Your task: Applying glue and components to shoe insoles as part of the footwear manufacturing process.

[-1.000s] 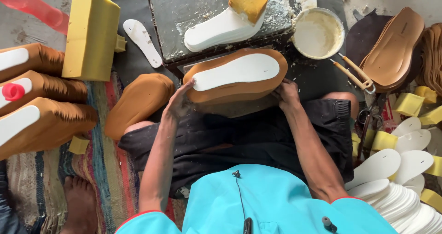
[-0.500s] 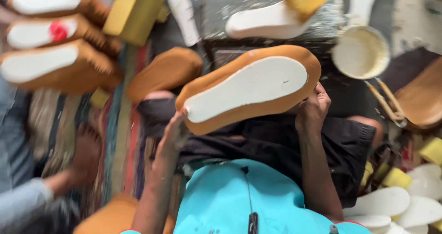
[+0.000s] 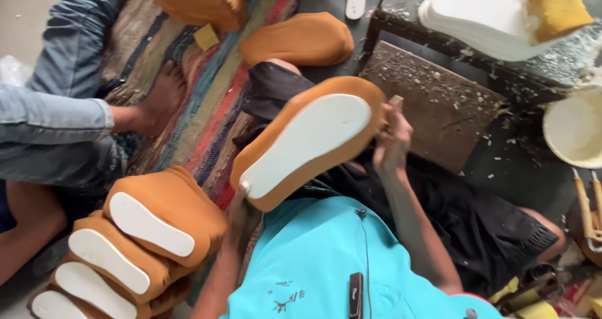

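Both hands grip one tan shoe sole [image 3: 310,143] with a white insole, tilted above the lap: the left hand [image 3: 241,209] at its lower end, the right hand [image 3: 392,137] at its upper end.

A stack of tan wedge soles with white insoles [image 3: 135,244] lies near left on a striped woven rug [image 3: 207,99]. Another person's bare foot [image 3: 162,96] rests on that rug, the leg in rolled blue jeans [image 3: 56,115]. A lone tan sole [image 3: 298,38] lies far centre, just beside a small yellow block [image 3: 205,37]. On the speckled far table [image 3: 476,62] sits a white sole [image 3: 483,21] with a yellow sponge [image 3: 557,5] on it. A cream bowl [image 3: 574,127] stands at the right edge
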